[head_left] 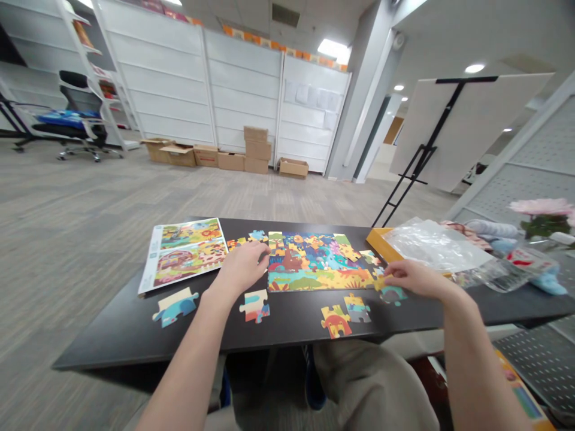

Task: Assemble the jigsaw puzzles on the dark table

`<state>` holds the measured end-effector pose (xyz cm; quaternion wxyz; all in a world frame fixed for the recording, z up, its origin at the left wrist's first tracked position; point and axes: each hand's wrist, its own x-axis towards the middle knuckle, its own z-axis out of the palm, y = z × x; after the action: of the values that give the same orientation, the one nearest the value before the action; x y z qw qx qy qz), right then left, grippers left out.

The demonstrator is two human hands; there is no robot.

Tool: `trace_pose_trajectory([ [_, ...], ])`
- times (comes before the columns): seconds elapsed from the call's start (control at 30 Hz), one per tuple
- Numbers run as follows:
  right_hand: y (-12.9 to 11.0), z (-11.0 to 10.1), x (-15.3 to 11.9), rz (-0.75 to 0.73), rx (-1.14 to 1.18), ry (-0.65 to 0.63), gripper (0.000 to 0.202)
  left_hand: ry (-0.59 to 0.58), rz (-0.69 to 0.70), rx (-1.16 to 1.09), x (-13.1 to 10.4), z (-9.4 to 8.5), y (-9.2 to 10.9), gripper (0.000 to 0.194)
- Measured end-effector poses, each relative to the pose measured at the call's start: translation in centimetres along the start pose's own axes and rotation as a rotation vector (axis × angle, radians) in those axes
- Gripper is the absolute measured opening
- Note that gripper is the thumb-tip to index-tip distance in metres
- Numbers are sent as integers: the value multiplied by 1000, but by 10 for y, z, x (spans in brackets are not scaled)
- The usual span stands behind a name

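A partly filled jigsaw puzzle with colourful animal pictures lies flat on the black table. At its left edge is my left hand, palm down, with thumb and forefinger apart and nothing visible between them. My right hand is right of the puzzle, its fingertips closed at the edge of a yellow and green puzzle piece. Nearer to me lie a red-orange piece, a grey and yellow piece, a red and white piece and a blue piece. Other loose pieces show beyond my left hand.
A picture sheet lies at the table's left. At the right are a yellow box with clear plastic wrapping, folded cloths and pink flowers. Beyond the table stand an easel, cardboard boxes and an office chair.
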<state>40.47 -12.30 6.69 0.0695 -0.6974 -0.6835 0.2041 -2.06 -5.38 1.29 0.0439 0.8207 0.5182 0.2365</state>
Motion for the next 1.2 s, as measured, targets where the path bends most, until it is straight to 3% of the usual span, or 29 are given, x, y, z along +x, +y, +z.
trace_pose_trajectory([
  [0.1, -47, -4, 13, -152, 165, 11, 38, -18, -19, -55, 1, 3, 1, 26],
  [0.23, -102, 9, 48, -270, 285, -9, 35, -13, -14, -151, 4, 9, 1, 25],
  [0.43, -140, 56, 104, -368, 400, 9, 18, -40, -24, -106, 7, 16, 0, 24],
  [0.6, -153, 95, 122, -443, 465, 17, 16, -62, -19, -95, 11, 17, 3, 24],
  [0.7, -153, 107, 126, -462, 487, 25, 18, -73, -43, -94, 13, 17, 3, 26],
  [0.9, -134, 102, 129, -437, 462, 145, 19, -108, -61, -3, 7, 15, 8, 26],
  [1.2, -133, 108, 126, -418, 425, 54, 23, -169, -5, 55, 5, 23, 25, 23],
])
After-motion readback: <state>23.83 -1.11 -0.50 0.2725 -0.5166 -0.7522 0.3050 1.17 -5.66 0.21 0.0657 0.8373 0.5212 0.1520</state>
